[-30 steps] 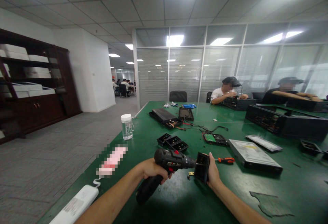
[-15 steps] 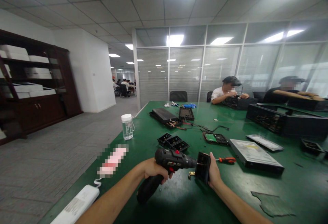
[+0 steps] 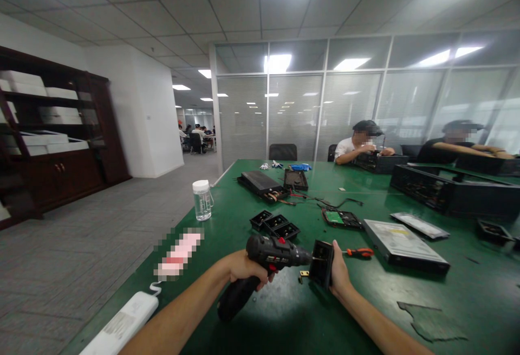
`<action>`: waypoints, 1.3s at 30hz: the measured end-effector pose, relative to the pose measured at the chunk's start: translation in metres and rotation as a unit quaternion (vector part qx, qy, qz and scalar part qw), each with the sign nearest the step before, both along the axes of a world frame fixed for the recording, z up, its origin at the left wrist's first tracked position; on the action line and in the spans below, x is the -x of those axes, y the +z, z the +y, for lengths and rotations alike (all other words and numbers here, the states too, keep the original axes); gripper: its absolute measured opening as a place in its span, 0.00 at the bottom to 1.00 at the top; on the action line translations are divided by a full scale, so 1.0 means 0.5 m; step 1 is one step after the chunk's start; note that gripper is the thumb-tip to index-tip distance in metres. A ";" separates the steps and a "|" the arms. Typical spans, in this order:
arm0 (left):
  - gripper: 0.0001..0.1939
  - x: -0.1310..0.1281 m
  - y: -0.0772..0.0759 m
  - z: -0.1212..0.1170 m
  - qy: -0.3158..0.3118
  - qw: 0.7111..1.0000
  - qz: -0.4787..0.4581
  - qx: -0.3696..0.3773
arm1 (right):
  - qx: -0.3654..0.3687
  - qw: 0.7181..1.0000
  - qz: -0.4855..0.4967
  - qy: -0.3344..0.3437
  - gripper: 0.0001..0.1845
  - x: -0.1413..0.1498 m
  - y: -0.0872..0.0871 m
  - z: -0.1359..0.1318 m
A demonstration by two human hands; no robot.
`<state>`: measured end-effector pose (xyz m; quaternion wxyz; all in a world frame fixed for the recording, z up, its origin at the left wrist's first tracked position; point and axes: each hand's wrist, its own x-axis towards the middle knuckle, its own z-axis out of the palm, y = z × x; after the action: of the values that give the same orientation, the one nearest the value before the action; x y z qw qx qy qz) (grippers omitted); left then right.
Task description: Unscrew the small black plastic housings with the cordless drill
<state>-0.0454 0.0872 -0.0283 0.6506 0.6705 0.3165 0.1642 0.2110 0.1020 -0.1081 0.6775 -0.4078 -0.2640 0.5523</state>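
My left hand [image 3: 244,268] is wrapped round the grip of a black cordless drill [image 3: 264,268], whose nose points right. The drill's tip meets a small black box-shaped part [image 3: 320,263] that stands on edge on the green table [image 3: 284,322]. My right hand [image 3: 339,273] grips that part from its right side and holds it upright. A small brass-coloured piece [image 3: 303,275] lies on the table just below the drill's tip.
An orange-handled screwdriver [image 3: 359,252] lies right of my right hand, beside a grey optical drive [image 3: 404,244]. Black trays [image 3: 276,225], a circuit board [image 3: 339,218], a clear bottle [image 3: 201,200] and a white power strip [image 3: 122,325] lie around. Two people work at open computer cases [image 3: 450,189] at the far end.
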 end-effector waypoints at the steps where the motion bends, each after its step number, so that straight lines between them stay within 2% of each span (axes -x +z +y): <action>1: 0.11 0.000 -0.001 0.001 0.001 1.000 -0.001 0.000 | 0.001 1.000 -0.001 -0.002 0.24 0.000 0.000 0.000; 7: 0.12 0.004 -0.007 0.005 -0.001 1.000 -0.016 -0.002 | -0.009 1.000 -0.017 -0.010 0.24 0.003 0.001 0.000; 13: 0.13 0.004 0.001 0.001 -0.009 1.000 -0.020 0.009 | -0.017 0.999 -0.024 -0.029 0.22 0.005 0.006 -0.002; 20: 0.12 0.006 0.007 0.000 -0.009 0.999 -0.032 0.033 | -0.024 0.999 -0.035 -0.020 0.22 0.008 0.010 -0.004; 39: 0.15 0.004 0.010 -0.003 -0.004 1.000 -0.020 0.023 | -0.025 0.999 -0.036 -0.022 0.22 0.005 0.009 -0.002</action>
<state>-0.0474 0.0855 -0.0233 0.6724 0.6533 0.3048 0.1678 0.2082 0.1010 -0.1038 0.6894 -0.4156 -0.2933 0.5156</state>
